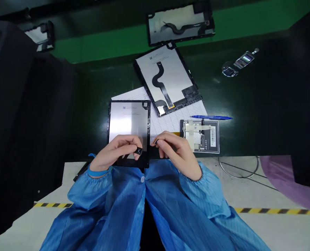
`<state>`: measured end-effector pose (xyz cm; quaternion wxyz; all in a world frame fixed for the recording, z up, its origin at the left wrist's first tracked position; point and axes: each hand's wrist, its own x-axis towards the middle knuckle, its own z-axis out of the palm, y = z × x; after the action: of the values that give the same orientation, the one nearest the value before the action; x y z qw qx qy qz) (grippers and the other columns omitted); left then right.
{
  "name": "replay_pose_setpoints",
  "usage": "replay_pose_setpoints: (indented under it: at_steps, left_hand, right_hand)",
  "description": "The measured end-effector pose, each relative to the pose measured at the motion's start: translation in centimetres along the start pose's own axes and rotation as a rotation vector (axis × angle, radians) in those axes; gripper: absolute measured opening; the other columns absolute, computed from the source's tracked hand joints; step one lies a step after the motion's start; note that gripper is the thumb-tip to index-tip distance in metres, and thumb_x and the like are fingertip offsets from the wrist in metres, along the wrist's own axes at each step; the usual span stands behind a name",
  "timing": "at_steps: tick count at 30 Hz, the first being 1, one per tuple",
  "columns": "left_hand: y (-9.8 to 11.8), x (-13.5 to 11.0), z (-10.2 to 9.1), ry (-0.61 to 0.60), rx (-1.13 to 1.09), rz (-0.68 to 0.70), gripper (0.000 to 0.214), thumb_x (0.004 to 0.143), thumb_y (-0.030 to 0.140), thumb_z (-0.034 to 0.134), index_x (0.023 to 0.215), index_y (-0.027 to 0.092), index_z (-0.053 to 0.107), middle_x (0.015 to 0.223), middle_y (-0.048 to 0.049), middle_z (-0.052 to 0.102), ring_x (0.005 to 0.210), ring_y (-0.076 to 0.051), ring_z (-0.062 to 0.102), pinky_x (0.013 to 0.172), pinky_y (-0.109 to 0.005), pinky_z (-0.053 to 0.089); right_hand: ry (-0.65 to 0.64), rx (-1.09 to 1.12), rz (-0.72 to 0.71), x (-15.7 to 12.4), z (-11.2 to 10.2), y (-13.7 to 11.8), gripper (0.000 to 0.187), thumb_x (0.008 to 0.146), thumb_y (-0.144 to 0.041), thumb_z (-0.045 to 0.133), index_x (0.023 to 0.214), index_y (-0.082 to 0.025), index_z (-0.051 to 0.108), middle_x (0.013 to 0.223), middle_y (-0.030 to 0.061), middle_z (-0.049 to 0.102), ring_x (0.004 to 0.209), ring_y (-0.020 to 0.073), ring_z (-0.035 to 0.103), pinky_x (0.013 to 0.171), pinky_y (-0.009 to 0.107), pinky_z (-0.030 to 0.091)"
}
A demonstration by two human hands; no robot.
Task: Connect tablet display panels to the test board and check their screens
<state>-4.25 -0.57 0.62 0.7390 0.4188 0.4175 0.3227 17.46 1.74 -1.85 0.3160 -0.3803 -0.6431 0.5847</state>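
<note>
My left hand is over the lower part of a tablet screen panel in a black frame, its thumb and fingers pinching a small black piece with white print. To the right, past the panel's edge, my right hand is closed on a small flex connector with an orange edge. The two pieces are apart; whether they belong to one part I cannot tell. Beside my right hand lies a circuit board with a battery, strips of tape across it.
A second panel with a black flex cable lies tilted on a printed sheet. Another panel is at the back, and part of one shows far left. A blue pen and a metal wrist strap lie to the right.
</note>
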Motion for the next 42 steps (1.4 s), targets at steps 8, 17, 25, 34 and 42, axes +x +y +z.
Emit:
replay_pose_setpoints:
  at_steps: [8, 17, 25, 34, 42]
  left_hand:
    - [-1.3, 0.5, 3.7, 0.564, 0.313, 0.227, 0.009, 0.08, 0.021, 0.072, 0.072, 0.018, 0.068, 0.059, 0.0024, 0.063, 0.053, -0.011, 0.057, 0.055, -0.023, 0.047]
    - [-2.0, 1.1, 4.3, 0.629, 0.453, 0.227, 0.009, 0.08, 0.021, 0.071, 0.072, 0.019, 0.071, 0.064, 0.0014, 0.067, 0.06, -0.013, 0.062, 0.061, -0.025, 0.052]
    - [-1.9, 1.1, 4.2, 0.557, 0.424, 0.198, 0.011, 0.079, 0.022, 0.073, 0.069, 0.018, 0.069, 0.061, 0.0016, 0.066, 0.056, -0.012, 0.059, 0.054, -0.024, 0.05]
    - [-2.0, 0.8, 4.3, 0.615, 0.469, 0.235, 0.012, 0.08, 0.019, 0.072, 0.068, 0.019, 0.069, 0.062, 0.0023, 0.066, 0.058, -0.012, 0.06, 0.058, -0.024, 0.05]
    - [-2.1, 0.9, 4.3, 0.638, 0.521, 0.245, 0.012, 0.081, 0.021, 0.071, 0.069, 0.02, 0.07, 0.062, 0.0024, 0.066, 0.059, -0.012, 0.06, 0.059, -0.025, 0.05]
  right_hand:
    - [-0.03, -0.142, -0.038, 0.0, 0.0, -0.1, 0.022, 0.099, -0.024, 0.049, 0.083, -0.018, 0.064, 0.077, 0.0011, 0.06, 0.067, 0.0113, 0.057, 0.064, 0.027, 0.043]
    - [-0.052, -0.164, -0.048, -0.1, -0.1, -0.1, 0.023, 0.099, -0.026, 0.049, 0.083, -0.019, 0.064, 0.079, 0.0023, 0.063, 0.071, 0.0132, 0.057, 0.065, 0.028, 0.043]
    - [-0.067, -0.217, -0.081, -0.1, -0.2, -0.4, 0.023, 0.098, -0.023, 0.048, 0.081, -0.018, 0.061, 0.074, 0.0012, 0.06, 0.07, 0.0132, 0.055, 0.065, 0.027, 0.041]
    - [-0.067, -0.244, -0.082, -0.1, -0.2, -0.6, 0.021, 0.098, -0.021, 0.048, 0.081, -0.018, 0.062, 0.076, 0.0018, 0.062, 0.072, 0.0137, 0.057, 0.067, 0.027, 0.043]
    - [-0.068, -0.289, -0.081, -0.2, -0.1, -0.7, 0.023, 0.099, -0.021, 0.046, 0.081, -0.019, 0.061, 0.077, 0.0024, 0.062, 0.073, 0.0145, 0.058, 0.068, 0.028, 0.043]
